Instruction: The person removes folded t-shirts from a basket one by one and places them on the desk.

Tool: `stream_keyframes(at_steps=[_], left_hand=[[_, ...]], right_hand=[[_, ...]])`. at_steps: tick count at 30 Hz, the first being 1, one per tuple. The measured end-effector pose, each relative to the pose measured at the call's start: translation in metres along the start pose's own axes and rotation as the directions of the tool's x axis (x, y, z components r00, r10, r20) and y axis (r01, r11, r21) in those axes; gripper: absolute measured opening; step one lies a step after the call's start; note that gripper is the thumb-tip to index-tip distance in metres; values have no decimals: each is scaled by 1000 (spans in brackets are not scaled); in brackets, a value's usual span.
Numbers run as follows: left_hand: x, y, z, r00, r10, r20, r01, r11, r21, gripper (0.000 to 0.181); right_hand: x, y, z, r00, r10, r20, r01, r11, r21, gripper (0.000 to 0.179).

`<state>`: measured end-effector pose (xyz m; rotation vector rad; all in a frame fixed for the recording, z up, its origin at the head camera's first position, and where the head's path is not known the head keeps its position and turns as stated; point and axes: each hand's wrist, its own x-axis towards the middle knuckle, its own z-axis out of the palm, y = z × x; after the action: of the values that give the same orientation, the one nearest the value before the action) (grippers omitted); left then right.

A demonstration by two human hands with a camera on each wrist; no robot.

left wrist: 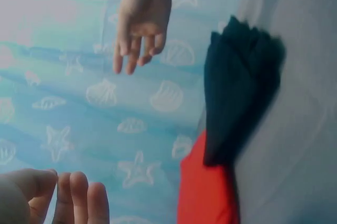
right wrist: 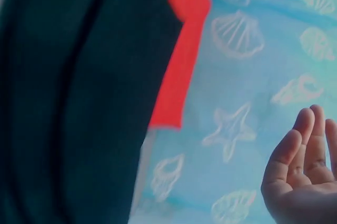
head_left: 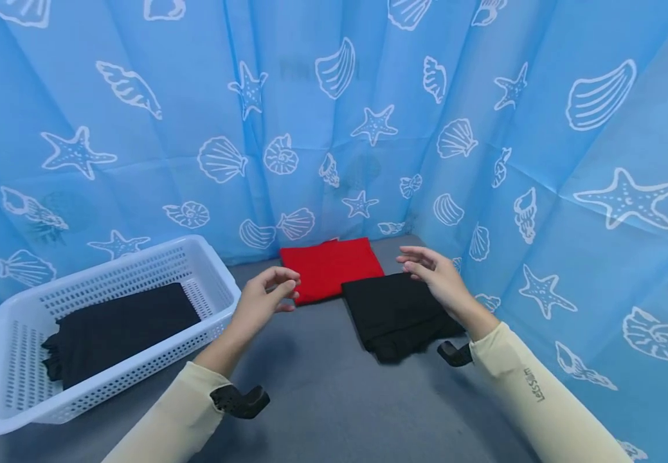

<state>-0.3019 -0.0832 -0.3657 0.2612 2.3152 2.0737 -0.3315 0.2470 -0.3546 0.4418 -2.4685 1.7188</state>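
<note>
In the head view my left hand [head_left: 264, 297] hovers over the grey table, between the white basket and a folded red cloth [head_left: 330, 270]. Its fingers are loosely bent, with nothing in them. My right hand [head_left: 434, 276] is raised over the far right part of a folded black cloth [head_left: 400, 315], also holding nothing. The black cloth overlaps the near right corner of the red one. Both wrist views show relaxed fingers; the left wrist view also has the black cloth [left wrist: 239, 87] lying against the red cloth [left wrist: 205, 192].
A white perforated plastic basket [head_left: 218, 263] stands on the left of the grey table [head_left: 322, 399], with another folded black cloth [head_left: 128, 328] inside. A blue curtain [head_left: 310, 116] printed with shells and starfish hangs behind and along the right side.
</note>
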Motion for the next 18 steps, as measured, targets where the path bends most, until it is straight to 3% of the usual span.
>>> stream_keyframes(at_steps=[3,9,18], left_hand=[[-4,4,-18,1000,10,-7,-10,1000,5,26],[-16,6,-59,996,50,-76,-44,996,73,34],[-36,6,-97,980,128,-150,-102,980,168,41]], right_hand=[[7,-10,18,999,-30,15,29,997,65,37],[28,-27,61,994,-85,62,72,981,181,36],[41,-48,106,993,-92,74,66,954,293,36]])
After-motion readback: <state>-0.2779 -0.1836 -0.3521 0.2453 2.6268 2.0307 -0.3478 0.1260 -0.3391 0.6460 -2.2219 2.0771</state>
